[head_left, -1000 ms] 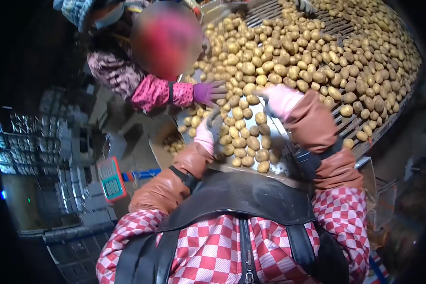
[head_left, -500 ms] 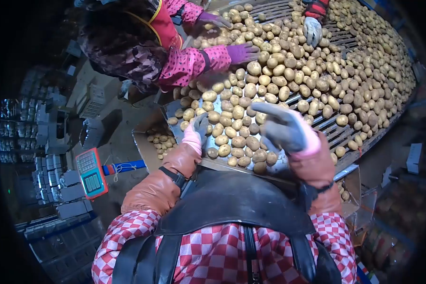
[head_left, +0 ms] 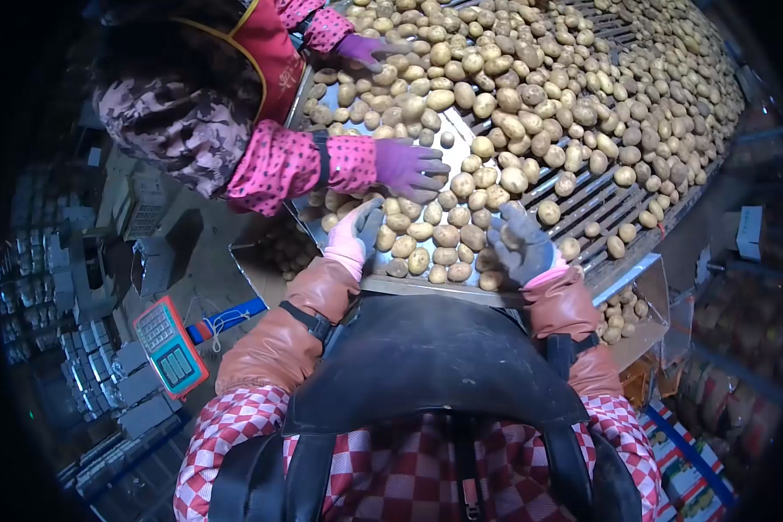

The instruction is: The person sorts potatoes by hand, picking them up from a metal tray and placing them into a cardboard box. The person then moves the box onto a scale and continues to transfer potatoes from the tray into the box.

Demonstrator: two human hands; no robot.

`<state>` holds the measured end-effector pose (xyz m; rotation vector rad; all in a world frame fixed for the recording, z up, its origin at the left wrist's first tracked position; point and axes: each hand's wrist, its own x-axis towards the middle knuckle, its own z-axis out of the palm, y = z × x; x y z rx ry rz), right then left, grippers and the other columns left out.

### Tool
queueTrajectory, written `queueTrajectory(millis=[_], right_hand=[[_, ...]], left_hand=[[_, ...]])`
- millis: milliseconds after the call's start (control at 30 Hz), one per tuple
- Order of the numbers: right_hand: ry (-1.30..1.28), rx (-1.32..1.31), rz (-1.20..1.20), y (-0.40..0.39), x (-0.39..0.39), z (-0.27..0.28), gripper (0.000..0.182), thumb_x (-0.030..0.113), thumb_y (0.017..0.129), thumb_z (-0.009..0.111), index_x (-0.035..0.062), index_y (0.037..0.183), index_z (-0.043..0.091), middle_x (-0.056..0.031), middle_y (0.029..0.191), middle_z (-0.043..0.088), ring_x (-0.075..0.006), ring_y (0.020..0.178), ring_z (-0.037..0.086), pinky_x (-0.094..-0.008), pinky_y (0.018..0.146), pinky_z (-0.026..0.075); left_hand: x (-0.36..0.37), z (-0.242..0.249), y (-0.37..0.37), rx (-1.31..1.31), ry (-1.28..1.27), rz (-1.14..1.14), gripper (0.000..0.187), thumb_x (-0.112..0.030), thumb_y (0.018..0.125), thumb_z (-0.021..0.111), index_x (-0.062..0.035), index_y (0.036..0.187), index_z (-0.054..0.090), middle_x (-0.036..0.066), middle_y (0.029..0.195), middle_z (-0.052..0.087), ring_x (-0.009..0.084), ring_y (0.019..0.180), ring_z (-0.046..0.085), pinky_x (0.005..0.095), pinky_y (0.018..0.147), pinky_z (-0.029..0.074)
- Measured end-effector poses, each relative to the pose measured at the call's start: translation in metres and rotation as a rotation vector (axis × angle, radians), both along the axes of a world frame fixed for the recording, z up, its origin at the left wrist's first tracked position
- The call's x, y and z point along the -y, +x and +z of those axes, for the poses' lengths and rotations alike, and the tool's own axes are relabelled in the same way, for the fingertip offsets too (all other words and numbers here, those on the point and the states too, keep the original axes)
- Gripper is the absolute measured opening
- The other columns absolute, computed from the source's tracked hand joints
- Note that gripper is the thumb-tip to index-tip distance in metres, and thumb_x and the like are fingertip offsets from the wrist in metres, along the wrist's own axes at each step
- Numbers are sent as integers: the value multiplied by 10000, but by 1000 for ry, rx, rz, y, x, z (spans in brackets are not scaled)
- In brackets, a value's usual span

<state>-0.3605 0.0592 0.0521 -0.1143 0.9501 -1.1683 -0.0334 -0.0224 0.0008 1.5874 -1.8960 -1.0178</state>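
Potatoes lie loose on the near metal tray of a slatted sorting table. My left hand, in a grey glove with a pink cuff, rests at the left edge of these potatoes, its fingers stretched out. On their right side is my right hand, gloved the same way, with fingers apart beside a few potatoes near the slats. Neither hand visibly grips a potato. A co-worker's purple-gloved hand lies flat over potatoes just beyond my left hand.
The co-worker's other purple glove touches potatoes farther up. More potatoes cover the slats. Cardboard boxes with potatoes stand below the table, one at right. An orange-framed scale is at my left.
My right hand has come down from above the potatoes to their right side. The co-worker's purple glove has moved nearer to my left hand. A third person's white glove has left the view.
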Motion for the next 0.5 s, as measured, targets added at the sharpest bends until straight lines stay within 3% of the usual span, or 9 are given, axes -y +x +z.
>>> queueTrajectory(millis=[33, 67, 100, 167, 233, 300, 400, 433, 500], right_hand=[[-60, -43, -3, 2, -9, -23, 496, 113, 891, 616, 26, 1349, 449, -73, 1122, 609, -232, 1043, 610, -296, 868, 515], [-448, -743, 319, -6, -18, -51, 462, 47, 905, 565, -10, 1344, 432, -143, 1300, 514, -276, 1184, 542, -314, 956, 494], [-304, -352, 96, 10, -18, -28, 466, -5, 908, 518, -19, 1362, 414, -180, 1387, 435, -292, 1235, 501, -297, 949, 493], [25, 85, -138, 16, -13, 16, 526, -80, 880, 476, 0, 1394, 394, -182, 1374, 452, -281, 1277, 468, -225, 829, 496], [-220, 169, 144, -4, -24, -9, 553, -60, 885, 450, 57, 1422, 390, -161, 1361, 471, -190, 1031, 550, -172, 655, 428], [-151, 149, 63, -5, -29, -5, 497, 40, 927, 476, 80, 1417, 407, -143, 1369, 473, -158, 907, 529, -180, 639, 437], [-218, 29, -32, -2, -40, -20, 474, 207, 962, 522, 84, 1408, 421, -126, 1385, 466, -201, 1022, 544, -248, 750, 484], [-216, 36, -48, -2, -42, -22, 474, 207, 962, 522, 84, 1408, 421, -126, 1385, 466, -201, 1022, 544, -248, 750, 484], [-161, 371, -259, -5, -44, -26, 563, 377, 983, 496, 64, 1431, 362, -130, 1458, 386, -286, 1240, 474, -358, 946, 470]], left_hand=[[1, -7, -5, 21, -40, -72, 323, -187, 936, 585, -24, 1215, 601, 130, 1151, 653, 201, 1009, 641, 289, 902, 490], [3, -47, -6, -250, 24, -72, 331, -217, 921, 605, -41, 1202, 612, 155, 1138, 654, 263, 1049, 636, 322, 932, 480], [5, -8, -24, 2, -76, -237, 400, -249, 896, 638, -75, 1251, 580, 166, 1191, 620, 314, 1134, 581, 375, 986, 450], [1, 39, -60, 193, -264, -454, 476, -252, 840, 675, -101, 1275, 552, 154, 1290, 529, 346, 1267, 447, 439, 1033, 391], [3, 21, -66, 470, -188, -592, 558, -336, 802, 699, -151, 1301, 529, 130, 1419, 418, 426, 1328, 317, 471, 1087, 330], [4, 24, -74, 521, -100, -603, 507, -344, 826, 672, -160, 1282, 549, 124, 1392, 463, 453, 1314, 317, 474, 1097, 322], [7, 26, -69, 498, -33, -594, 443, -333, 855, 644, -147, 1251, 576, 135, 1339, 520, 424, 1323, 329, 459, 1096, 326], [8, 21, -69, 427, -82, -567, 406, -288, 860, 640, -135, 1233, 589, 140, 1293, 547, 394, 1251, 408, 440, 1052, 368], [13, 15, -74, 280, -176, -512, 338, -197, 872, 631, -112, 1198, 613, 150, 1200, 601, 333, 1107, 568, 402, 964, 450]])
